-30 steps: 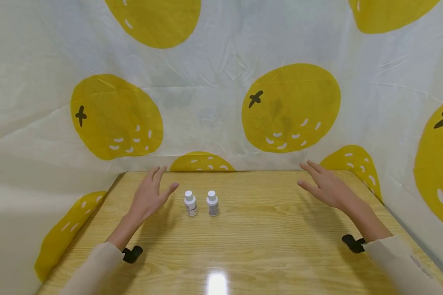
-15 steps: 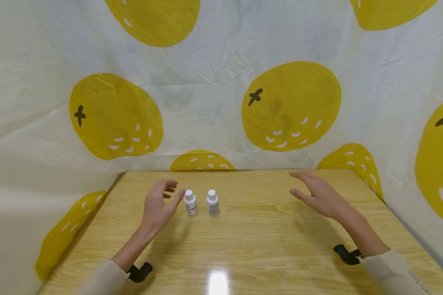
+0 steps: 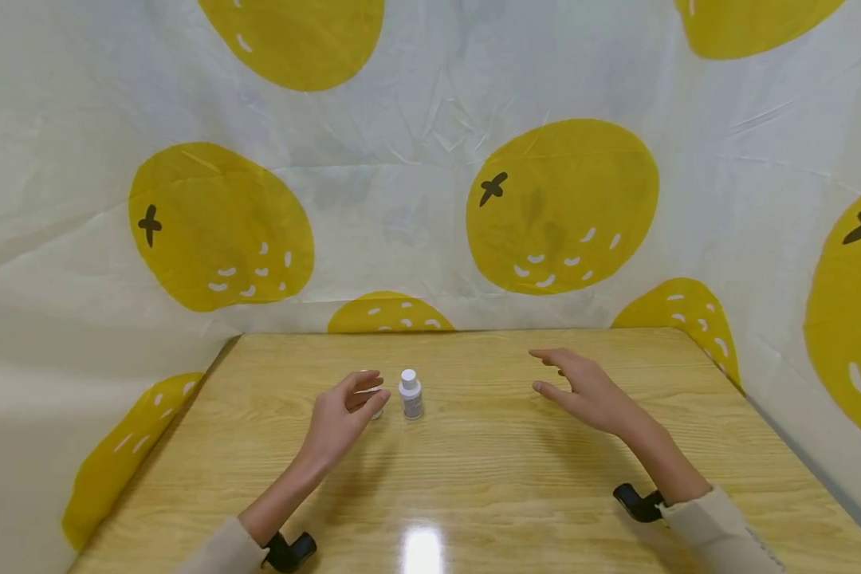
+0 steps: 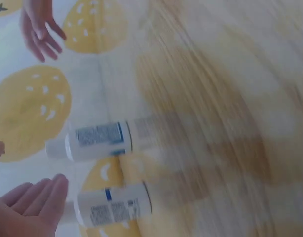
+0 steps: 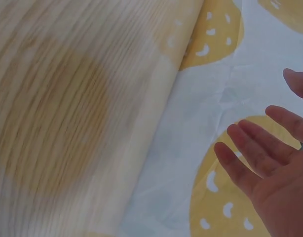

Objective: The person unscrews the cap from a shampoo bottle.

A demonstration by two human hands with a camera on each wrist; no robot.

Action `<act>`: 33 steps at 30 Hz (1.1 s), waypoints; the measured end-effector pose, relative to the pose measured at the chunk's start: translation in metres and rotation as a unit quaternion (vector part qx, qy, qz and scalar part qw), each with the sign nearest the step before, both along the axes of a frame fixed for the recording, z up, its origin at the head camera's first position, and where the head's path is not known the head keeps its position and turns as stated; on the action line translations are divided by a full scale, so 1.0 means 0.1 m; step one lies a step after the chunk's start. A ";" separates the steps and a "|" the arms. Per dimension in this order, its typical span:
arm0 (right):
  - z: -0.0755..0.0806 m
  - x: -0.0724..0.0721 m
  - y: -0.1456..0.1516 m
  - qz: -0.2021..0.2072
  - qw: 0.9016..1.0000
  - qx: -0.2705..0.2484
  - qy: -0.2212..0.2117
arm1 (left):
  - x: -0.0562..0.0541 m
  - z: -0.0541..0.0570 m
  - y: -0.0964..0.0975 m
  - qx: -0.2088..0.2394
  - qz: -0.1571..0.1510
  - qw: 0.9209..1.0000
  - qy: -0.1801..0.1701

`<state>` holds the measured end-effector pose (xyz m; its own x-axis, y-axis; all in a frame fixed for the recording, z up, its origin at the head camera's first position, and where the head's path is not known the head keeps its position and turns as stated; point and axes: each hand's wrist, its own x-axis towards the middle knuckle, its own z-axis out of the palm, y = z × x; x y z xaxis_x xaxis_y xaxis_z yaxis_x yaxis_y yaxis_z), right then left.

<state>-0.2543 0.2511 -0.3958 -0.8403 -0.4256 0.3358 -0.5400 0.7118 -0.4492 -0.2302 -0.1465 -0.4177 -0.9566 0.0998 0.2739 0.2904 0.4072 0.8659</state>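
Two small white bottles with white caps stand upright on the wooden table. The right-hand bottle [image 3: 411, 397] shows fully in the head view; the left-hand bottle [image 3: 378, 414] is mostly hidden behind my left hand [image 3: 340, 416]. That hand's fingers are bent loosely around the level of the cap, with the thumb apart from them. In the left wrist view, the fingers overlap the cap of the nearer bottle [image 4: 114, 205], while the other bottle [image 4: 98, 141] stands beyond it. My right hand [image 3: 581, 392] hovers over the table to the right, relaxed and holding nothing.
The wooden table [image 3: 488, 486] has a glossy surface with a bright reflection near the front. A white cloth [image 3: 395, 215] printed with large yellow fruit hangs behind it and along both sides. Black wrist mounts [image 3: 638, 502] sit below the sleeves.
My left hand has moved right and towards me, its fingers curving in until they overlap the left-hand bottle. My right hand has moved left and lower in the view. Both bottles stay in place.
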 end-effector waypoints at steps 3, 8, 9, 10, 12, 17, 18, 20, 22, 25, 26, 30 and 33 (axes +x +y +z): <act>-0.03 -0.03 -0.06 0.011 1.000 -0.016 -0.002 | 0.00 -0.02 0.08 0.011 -0.013 0.999 -0.036; -0.08 -0.05 -0.17 0.028 0.999 -0.033 -0.016 | -0.02 -0.08 0.20 0.015 -0.027 0.996 -0.079; -0.08 -0.06 -0.20 0.027 0.999 -0.032 -0.020 | -0.03 -0.09 0.22 0.019 -0.029 0.995 -0.090; -0.09 -0.06 -0.22 0.027 0.999 -0.032 -0.024 | -0.04 -0.11 0.24 0.024 -0.031 0.994 -0.099; -0.09 -0.06 -0.25 0.026 0.999 -0.030 -0.032 | -0.08 -0.14 0.28 0.034 -0.034 0.992 -0.118; -0.08 -0.06 -0.31 0.026 0.998 -0.030 -0.051 | -0.18 -0.21 0.36 0.051 -0.039 0.989 -0.134; -0.07 -0.07 -0.32 0.027 0.998 -0.030 -0.055 | -0.20 -0.22 0.37 0.054 -0.039 0.989 -0.133; -0.07 -0.07 -0.34 0.031 0.997 -0.032 -0.062 | -0.24 -0.24 0.40 0.061 -0.038 0.989 -0.126; -0.07 -0.08 -0.36 0.037 0.996 -0.035 -0.069 | -0.27 -0.26 0.43 0.063 -0.038 0.990 -0.119; -0.08 -0.10 -0.38 0.040 0.995 -0.041 -0.077 | -0.32 -0.28 0.48 0.058 -0.029 0.991 -0.118; -0.08 -0.10 -0.39 0.040 0.995 -0.041 -0.079 | -0.34 -0.29 0.49 0.051 -0.025 0.991 -0.118; -0.10 -0.12 -0.42 0.044 0.994 -0.048 -0.087 | -0.39 -0.30 0.54 0.014 -0.007 0.994 -0.112; -0.11 -0.13 -0.46 0.048 0.993 -0.056 -0.093 | -0.40 -0.32 0.55 -0.009 0.005 0.994 -0.108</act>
<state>-0.2670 0.2055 -0.4063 -0.8492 -0.4761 0.2284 -0.5039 0.6011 -0.6203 -0.2707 -0.0919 -0.4496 -0.9939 0.0927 0.0606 0.0946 0.4259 0.8998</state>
